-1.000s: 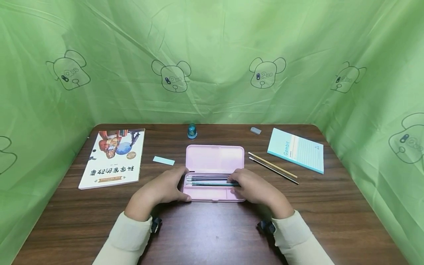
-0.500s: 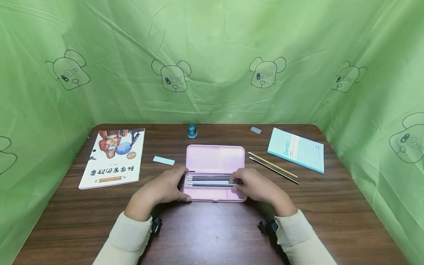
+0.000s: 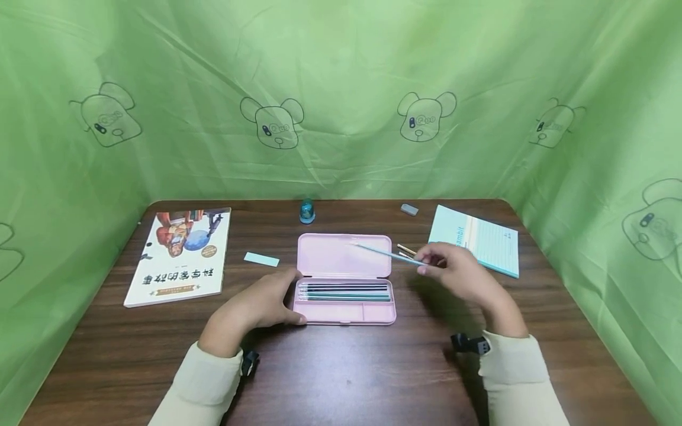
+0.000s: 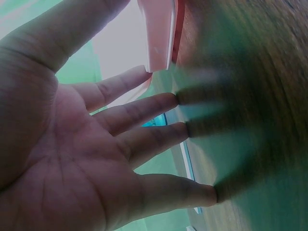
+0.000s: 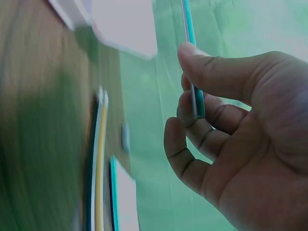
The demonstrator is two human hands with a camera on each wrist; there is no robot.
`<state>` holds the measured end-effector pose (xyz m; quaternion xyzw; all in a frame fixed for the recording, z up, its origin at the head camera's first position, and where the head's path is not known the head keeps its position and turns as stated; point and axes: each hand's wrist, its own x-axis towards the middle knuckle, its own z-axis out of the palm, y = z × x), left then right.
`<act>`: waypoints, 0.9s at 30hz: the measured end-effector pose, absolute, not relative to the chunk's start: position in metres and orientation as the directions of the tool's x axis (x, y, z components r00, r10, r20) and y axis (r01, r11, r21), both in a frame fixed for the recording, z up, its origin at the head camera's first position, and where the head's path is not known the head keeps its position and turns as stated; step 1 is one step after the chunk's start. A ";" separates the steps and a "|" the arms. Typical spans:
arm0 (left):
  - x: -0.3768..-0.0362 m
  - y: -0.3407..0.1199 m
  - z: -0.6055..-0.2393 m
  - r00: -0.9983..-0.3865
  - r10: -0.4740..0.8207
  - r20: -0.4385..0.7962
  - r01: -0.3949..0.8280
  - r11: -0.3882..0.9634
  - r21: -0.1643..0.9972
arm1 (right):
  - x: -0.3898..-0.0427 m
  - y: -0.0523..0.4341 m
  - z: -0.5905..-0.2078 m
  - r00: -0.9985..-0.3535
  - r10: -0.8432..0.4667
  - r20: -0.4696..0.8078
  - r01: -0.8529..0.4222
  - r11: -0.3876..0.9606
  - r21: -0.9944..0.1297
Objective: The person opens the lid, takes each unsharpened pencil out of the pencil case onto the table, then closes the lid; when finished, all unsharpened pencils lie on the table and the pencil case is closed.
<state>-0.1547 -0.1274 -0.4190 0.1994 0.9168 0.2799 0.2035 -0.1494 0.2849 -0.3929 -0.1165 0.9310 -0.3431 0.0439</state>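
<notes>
A pink pencil case (image 3: pixel 327 312) lies with its lid (image 3: pixel 325 254) raised back in the head view. Several dark and green pencils (image 3: pixel 346 290) lie in its long rear compartment. At the case's left end, my left hand (image 3: pixel 261 305) rests with thumb and fingers spread; the left wrist view shows the fingers (image 4: pixel 144 110) straight and the case's edge (image 4: pixel 159 38) beside them. My right hand (image 3: pixel 460 272) pinches a teal pencil (image 3: pixel 383 251) between thumb and fingers, above the table right of the lid. That pencil (image 5: pixel 190 29) tilts, its far end over the lid.
Two loose pencils (image 3: pixel 405 249), partly hidden by my right hand, lie near a light blue notebook (image 3: pixel 495 242). An eraser (image 3: pixel 409 209) and a blue sharpener (image 3: pixel 306 212) stand at the back. Leftward are a pale blue strip (image 3: pixel 261 259) and a book (image 3: pixel 178 257).
My right hand has left the case and moved right and away from me, with a teal pencil lifted in it. The left hand has stayed at the case's left end.
</notes>
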 end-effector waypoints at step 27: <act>-0.153 -0.128 -0.418 -0.841 0.469 -0.269 0.238 0.768 0.594 | -0.157 0.374 -0.445 -0.994 -0.043 -0.096 0.015 0.849 -0.529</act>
